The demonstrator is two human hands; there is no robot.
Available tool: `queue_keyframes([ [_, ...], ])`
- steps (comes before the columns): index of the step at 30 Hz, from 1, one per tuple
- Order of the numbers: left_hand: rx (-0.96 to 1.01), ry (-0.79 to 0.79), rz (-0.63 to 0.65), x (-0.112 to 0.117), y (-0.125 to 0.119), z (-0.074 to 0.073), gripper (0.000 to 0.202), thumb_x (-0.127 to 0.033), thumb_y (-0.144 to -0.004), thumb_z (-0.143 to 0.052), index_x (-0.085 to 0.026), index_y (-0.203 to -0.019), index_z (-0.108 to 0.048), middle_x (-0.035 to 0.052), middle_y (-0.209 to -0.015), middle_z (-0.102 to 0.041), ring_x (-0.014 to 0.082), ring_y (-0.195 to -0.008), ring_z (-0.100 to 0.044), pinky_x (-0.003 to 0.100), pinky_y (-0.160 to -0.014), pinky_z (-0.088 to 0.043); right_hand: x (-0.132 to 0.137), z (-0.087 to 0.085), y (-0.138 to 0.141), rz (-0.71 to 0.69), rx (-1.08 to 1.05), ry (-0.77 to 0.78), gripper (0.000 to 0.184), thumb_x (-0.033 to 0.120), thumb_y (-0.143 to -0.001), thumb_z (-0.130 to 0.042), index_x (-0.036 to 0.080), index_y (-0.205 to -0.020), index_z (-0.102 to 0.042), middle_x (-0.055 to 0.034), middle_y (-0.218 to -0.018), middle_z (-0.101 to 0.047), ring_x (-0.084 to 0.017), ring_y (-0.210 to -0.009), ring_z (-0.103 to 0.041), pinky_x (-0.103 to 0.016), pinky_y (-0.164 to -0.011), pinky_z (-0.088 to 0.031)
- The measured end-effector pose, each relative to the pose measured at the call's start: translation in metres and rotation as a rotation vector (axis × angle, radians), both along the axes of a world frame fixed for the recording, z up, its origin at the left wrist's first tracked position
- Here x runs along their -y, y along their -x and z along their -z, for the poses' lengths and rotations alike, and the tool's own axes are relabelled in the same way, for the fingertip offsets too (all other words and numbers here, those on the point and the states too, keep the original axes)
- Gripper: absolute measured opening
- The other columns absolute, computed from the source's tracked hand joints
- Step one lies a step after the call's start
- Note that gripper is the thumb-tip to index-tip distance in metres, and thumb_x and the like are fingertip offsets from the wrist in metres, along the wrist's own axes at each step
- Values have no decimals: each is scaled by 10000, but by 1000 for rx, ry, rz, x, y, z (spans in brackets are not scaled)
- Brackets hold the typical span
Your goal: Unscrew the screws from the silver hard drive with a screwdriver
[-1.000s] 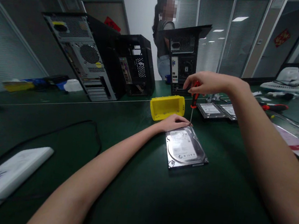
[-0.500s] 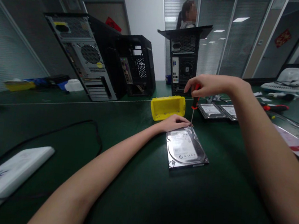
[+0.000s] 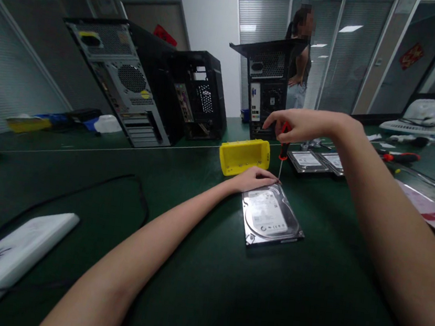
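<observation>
A silver hard drive (image 3: 269, 214) with a white label lies flat on the green table. My left hand (image 3: 253, 179) grips its far edge, thumb and fingers closing near the far right corner. Above that corner my right hand (image 3: 295, 126) holds a red and black screwdriver (image 3: 284, 149) by its handle, fingers closed around the top. The screwdriver stands upright, its thin shaft reaching down to the corner beside my left fingertips. Any screw under the tip is too small to make out. Just behind my left hand is a yellow tray (image 3: 244, 156) with several small screws in it.
Two more hard drives (image 3: 308, 162) lie behind the right hand. Computer cases (image 3: 132, 78) stand at the back. A white power strip (image 3: 11, 254) with a black cable (image 3: 79, 191) is at left, pliers (image 3: 400, 157) at right. A person (image 3: 299, 62) stands beyond the table.
My right hand has turned slightly around the screwdriver handle, its forefinger shifting left. My left hand and the hard drive stay put. The person in the background has moved right.
</observation>
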State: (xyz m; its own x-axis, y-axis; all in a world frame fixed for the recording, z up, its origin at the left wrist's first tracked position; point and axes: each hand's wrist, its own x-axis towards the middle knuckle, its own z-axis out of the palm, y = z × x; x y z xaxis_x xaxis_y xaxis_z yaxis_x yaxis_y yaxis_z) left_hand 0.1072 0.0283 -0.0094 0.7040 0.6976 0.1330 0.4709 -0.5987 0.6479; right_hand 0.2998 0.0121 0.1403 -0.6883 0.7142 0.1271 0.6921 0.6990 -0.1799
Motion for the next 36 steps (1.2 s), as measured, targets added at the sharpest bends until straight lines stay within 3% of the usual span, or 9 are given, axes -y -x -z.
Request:
queue_keyframes([
  [5, -6, 1, -10, 1, -1, -1, 346, -379, -876, -477, -174, -1075, -672, 68, -1102, -667, 170, -992, -603, 288, -883, -432, 1, -1, 2, 77, 54, -28, 485, 477, -765, -550, 212, -1169, -594, -70, -1062, -629, -172, -811, -599, -284, -637, -457],
  [8, -4, 4, -8, 1, -1, -2, 346, -379, -877, -474, -173, -1071, -674, 69, -1103, -666, 168, -995, -601, 284, -884, -430, -1, -1, 3, 105, 75, -25, 458, 412, -773, -555, 218, -1188, -583, -64, -1005, -643, -141, -703, -593, -282, -602, -451],
  [13, -18, -6, -17, 2, 0, -2, 346, -380, -875, -473, -183, -1081, -670, 63, -1109, -664, 170, -999, -598, 281, -879, -430, -3, -1, 1, 34, 44, -65, 421, 313, -771, -547, 219, -1179, -594, -57, -1073, -631, -158, -845, -598, -293, -706, -467],
  [36, 10, -6, 19, 1, 1, -2, 343, -375, -875, -484, -160, -1060, -678, 82, -1090, -672, 178, -998, -606, 290, -879, -434, -5, -4, -6, 15, 16, -82, 373, 306, -785, -548, 215, -1139, -618, -56, -1051, -642, -179, -873, -605, -305, -713, -457],
])
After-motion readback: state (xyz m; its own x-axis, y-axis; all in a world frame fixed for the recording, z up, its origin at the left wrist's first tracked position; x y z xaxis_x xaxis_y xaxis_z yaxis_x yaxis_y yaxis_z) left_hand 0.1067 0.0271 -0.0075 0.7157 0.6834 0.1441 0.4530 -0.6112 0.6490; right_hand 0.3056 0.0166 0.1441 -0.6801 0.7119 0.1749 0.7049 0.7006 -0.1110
